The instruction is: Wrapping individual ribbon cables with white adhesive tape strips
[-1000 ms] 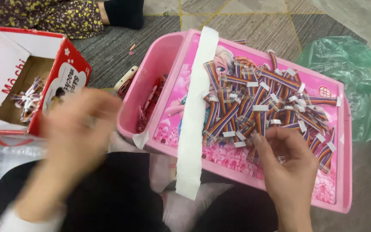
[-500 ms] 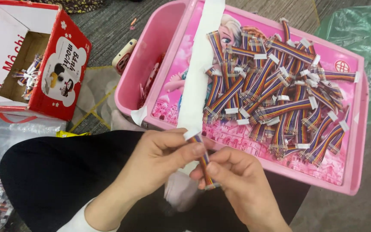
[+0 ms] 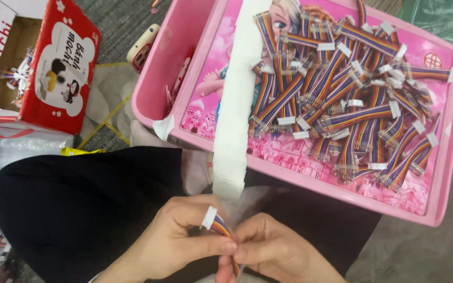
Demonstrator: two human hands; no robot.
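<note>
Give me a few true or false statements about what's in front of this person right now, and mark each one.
1. Both hands, left hand and right hand, hold one rainbow ribbon cable. True.
2. The pile of ribbon cables lies on a green tray. False: it lies on a pink lid.
3. A red cardboard box stands open at the left. True.
4. The white tape strip lies inside the red box. False: it runs down the pink lid.

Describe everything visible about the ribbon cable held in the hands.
The ribbon cable is a short flat band of rainbow-coloured wires with a white plastic connector at its upper end. It slants down to the right over the lap. The left hand and right hand pinch it between their fingers; its lower end is hidden by them.
</note>
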